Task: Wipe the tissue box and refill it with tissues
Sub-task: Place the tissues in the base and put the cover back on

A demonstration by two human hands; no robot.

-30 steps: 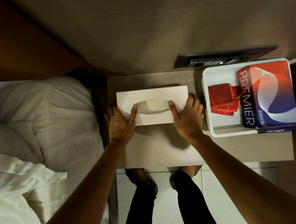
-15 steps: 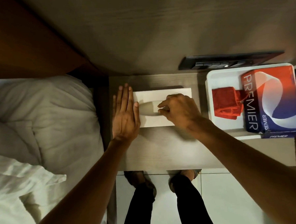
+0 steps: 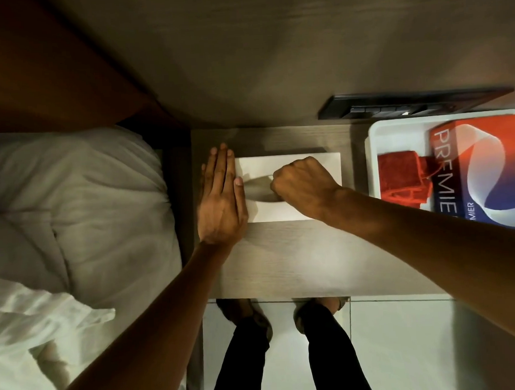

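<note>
A white tissue box (image 3: 266, 167) with an oval slot lies on the wooden bedside table (image 3: 298, 258), close to the wall. My left hand (image 3: 220, 196) rests flat on the box's left end, fingers straight and together. My right hand (image 3: 305, 186) is curled into a fist over the right half of the slot, fingertips at its edge; whatever they may pinch is hidden. A red cloth (image 3: 398, 175) and a red-and-blue Premier tissue pack (image 3: 481, 159) lie in a white tray (image 3: 372, 135) to the right.
A bed with white pillows (image 3: 72, 204) and a wooden headboard (image 3: 50, 71) borders the table on the left. A black switch panel (image 3: 409, 103) sits on the wall behind the tray. My legs and feet stand on pale floor tiles below the table's front edge.
Both hands let go of the box's front edge. The left hand went flat onto the box's left end, and the right hand moved over the slot and curled into a fist.
</note>
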